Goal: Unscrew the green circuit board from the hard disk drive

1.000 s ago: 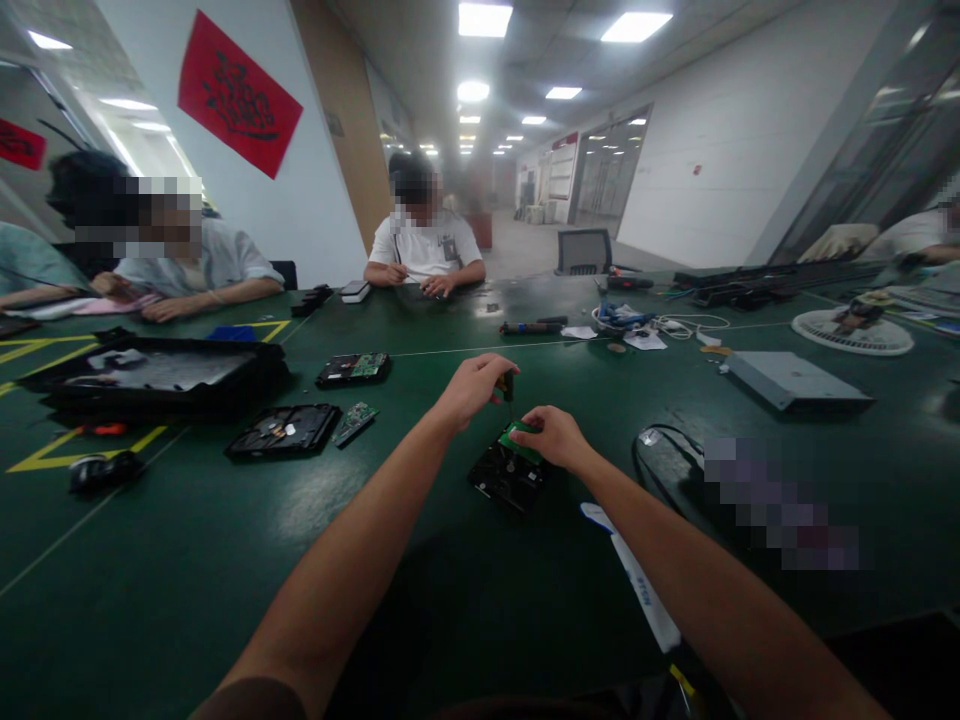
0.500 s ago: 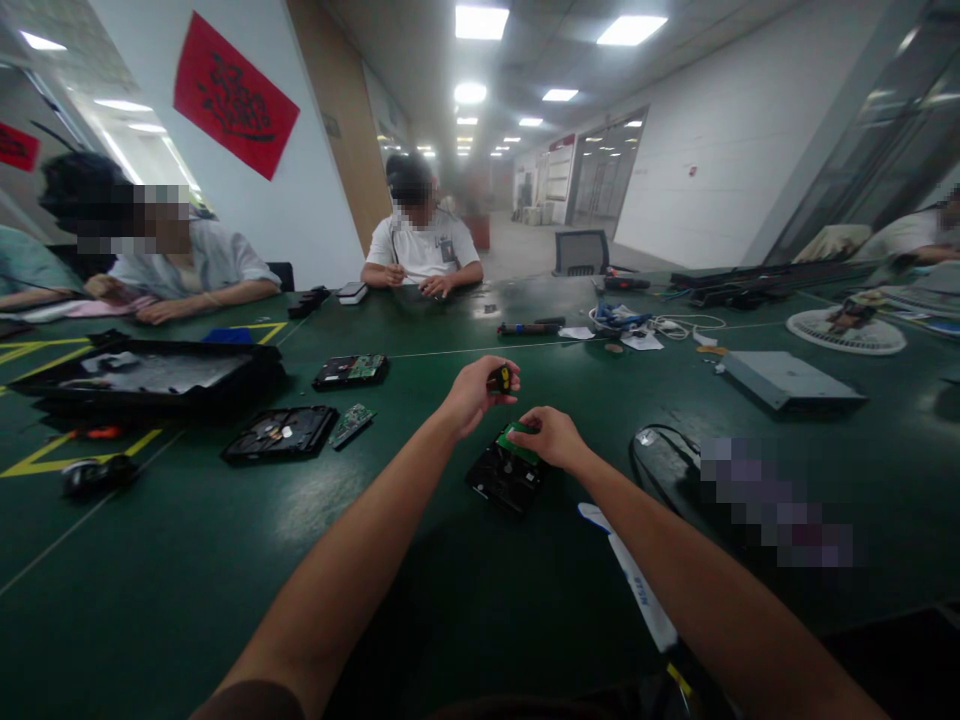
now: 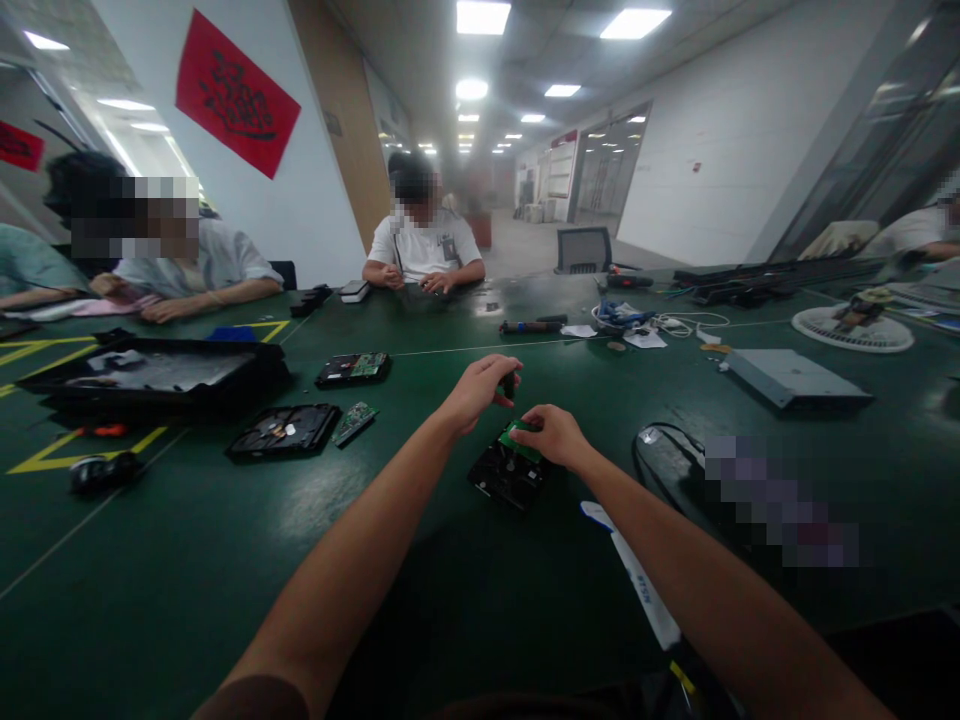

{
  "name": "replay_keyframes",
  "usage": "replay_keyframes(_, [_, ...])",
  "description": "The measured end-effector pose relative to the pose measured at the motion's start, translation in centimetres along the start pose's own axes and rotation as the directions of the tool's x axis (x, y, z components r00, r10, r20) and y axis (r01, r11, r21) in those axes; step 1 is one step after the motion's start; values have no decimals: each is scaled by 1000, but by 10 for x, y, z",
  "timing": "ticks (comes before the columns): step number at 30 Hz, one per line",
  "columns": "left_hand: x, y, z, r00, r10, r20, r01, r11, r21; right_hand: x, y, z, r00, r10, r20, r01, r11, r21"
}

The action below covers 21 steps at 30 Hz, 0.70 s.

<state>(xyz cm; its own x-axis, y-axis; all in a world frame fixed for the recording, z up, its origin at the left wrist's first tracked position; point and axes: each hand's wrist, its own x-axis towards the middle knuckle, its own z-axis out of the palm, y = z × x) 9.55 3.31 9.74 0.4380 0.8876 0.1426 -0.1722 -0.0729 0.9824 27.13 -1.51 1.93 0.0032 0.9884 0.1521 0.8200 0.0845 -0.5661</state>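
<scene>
Left hand point(image 3: 474, 392) closed around a small screwdriver handle point(image 3: 508, 384), tip hidden, right hand point(image 3: 553, 436) pinching the green circuit board point(image 3: 516, 440) on the hard drive point(image 3: 507, 474) mid-desk point(image 3: 187, 560), labels unreadable, red wall banner's point(image 3: 235, 92) characters blurred

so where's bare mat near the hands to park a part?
Bare mat lies left of the left forearm, below the opened drive tray. Another patch sits beyond the hands, before the white seam. Crowded: right of the hard drive, where the right hand rests, with the black cable and white strip. The left hand grips a screwdriver.
</scene>
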Motion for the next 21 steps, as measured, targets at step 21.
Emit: replay_keyframes(21, [5,-5,0,999,-54,-8,49,957,-287,2,2,2,999,27,28,-28,999,24])
